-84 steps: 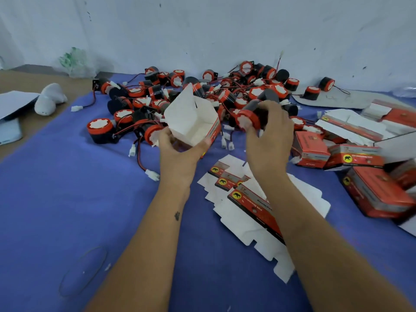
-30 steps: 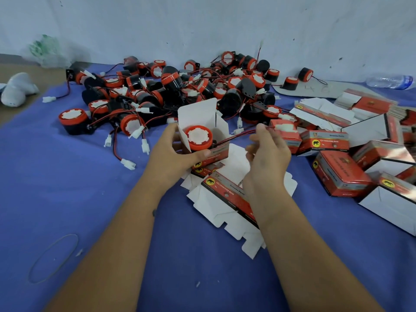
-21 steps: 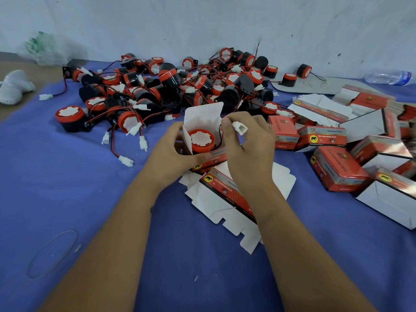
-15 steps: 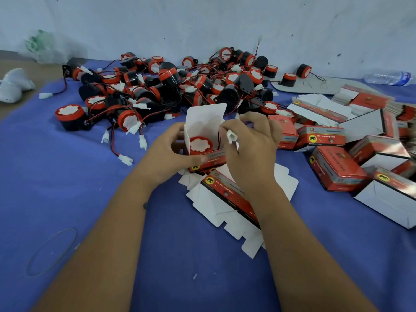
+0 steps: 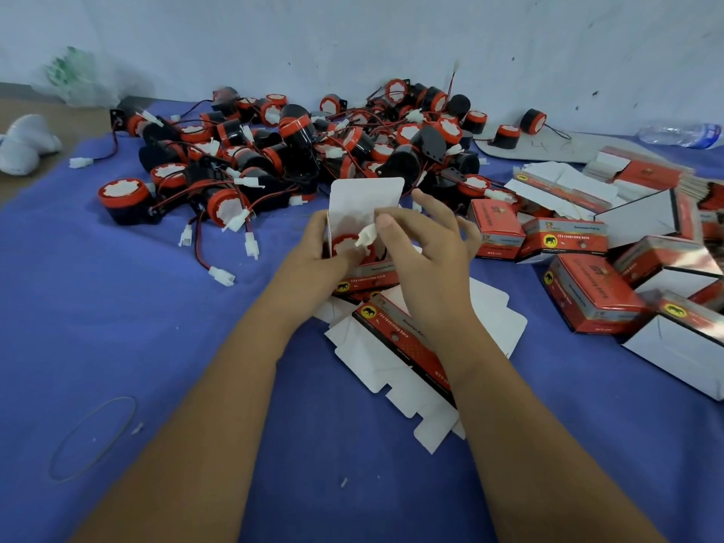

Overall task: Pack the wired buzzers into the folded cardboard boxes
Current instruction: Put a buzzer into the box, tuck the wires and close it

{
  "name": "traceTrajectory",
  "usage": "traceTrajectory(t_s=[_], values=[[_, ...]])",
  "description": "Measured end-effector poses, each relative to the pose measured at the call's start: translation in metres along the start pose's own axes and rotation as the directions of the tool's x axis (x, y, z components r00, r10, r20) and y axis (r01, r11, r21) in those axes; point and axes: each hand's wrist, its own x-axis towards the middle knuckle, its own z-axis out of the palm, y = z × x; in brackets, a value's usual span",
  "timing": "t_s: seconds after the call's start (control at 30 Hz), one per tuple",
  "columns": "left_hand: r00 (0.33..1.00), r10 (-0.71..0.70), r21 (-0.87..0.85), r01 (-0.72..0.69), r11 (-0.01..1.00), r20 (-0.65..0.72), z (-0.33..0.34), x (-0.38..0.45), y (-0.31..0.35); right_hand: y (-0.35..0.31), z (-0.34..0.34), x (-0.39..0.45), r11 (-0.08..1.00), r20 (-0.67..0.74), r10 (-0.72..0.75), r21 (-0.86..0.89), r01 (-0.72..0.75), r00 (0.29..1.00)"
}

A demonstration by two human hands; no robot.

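My left hand (image 5: 313,254) grips a small red-and-white cardboard box (image 5: 366,274) with its white lid flap (image 5: 364,197) standing up. A red-capped black buzzer (image 5: 344,244) sits inside the box, only its top showing. My right hand (image 5: 421,244) pinches the buzzer's white wire connector (image 5: 366,237) at the box mouth, above the buzzer. A big heap of red-and-black wired buzzers (image 5: 297,146) lies behind the box on the blue cloth.
Flat unfolded box blanks (image 5: 407,370) lie under my right forearm. Several red boxes (image 5: 587,295) crowd the right side, some open and white inside. A plastic bottle (image 5: 681,135) lies far right by the wall. A thin wire loop (image 5: 94,436) rests at lower left.
The buzzer went from my right hand into the box. My right hand then gathered its wire and brought the white connector down to the box mouth.
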Motion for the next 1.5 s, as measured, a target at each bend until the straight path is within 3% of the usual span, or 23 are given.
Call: traceTrajectory(t_s=[0.3, 0.47, 0.7, 0.83, 0.97, 1.1, 1.23, 1.37, 1.5], values=[[0.999, 0.024, 0.039, -0.026, 0.999, 0.040, -0.002, -0.002, 0.001, -0.005, 0.005, 0.001, 0.997, -0.147, 0.038, -0.067, -0.049, 0.988], [0.997, 0.028, 0.021, -0.030, 0.999, 0.066, -0.002, -0.001, 0.000, -0.011, 0.010, 0.003, 0.987, -0.200, 0.161, 0.058, -0.152, 0.967], [0.997, 0.031, 0.067, -0.035, 0.997, 0.067, -0.001, 0.000, -0.001, -0.012, 0.016, 0.005, 0.966, -0.207, 0.258, 0.085, -0.245, 0.944], [0.998, 0.022, 0.067, -0.026, 0.997, 0.061, -0.001, 0.001, -0.001, -0.008, 0.013, 0.006, 0.988, -0.198, 0.147, -0.016, -0.154, 0.969], [1.000, -0.005, 0.054, 0.004, 0.999, 0.024, -0.001, 0.003, -0.003, 0.000, 0.002, 0.008, 0.972, -0.137, -0.138, -0.211, 0.107, 0.981], [1.000, -0.008, 0.060, 0.007, 0.998, 0.022, -0.001, 0.002, -0.003, 0.002, -0.006, 0.011, 0.989, -0.120, -0.075, -0.135, 0.059, 0.990], [0.999, 0.003, 0.043, -0.005, 0.999, 0.034, -0.001, 0.002, -0.004, 0.000, -0.006, 0.011, 0.975, -0.137, -0.155, -0.181, 0.129, 0.978], [0.999, 0.004, 0.048, -0.006, 0.999, 0.043, -0.002, 0.003, -0.006, -0.001, -0.006, 0.011, 0.997, -0.147, -0.006, -0.079, -0.006, 0.989], [0.999, -0.008, 0.024, 0.007, 1.000, 0.038, -0.003, 0.004, -0.009, -0.003, -0.005, 0.011, 0.985, -0.169, -0.147, -0.119, 0.128, 0.975]])
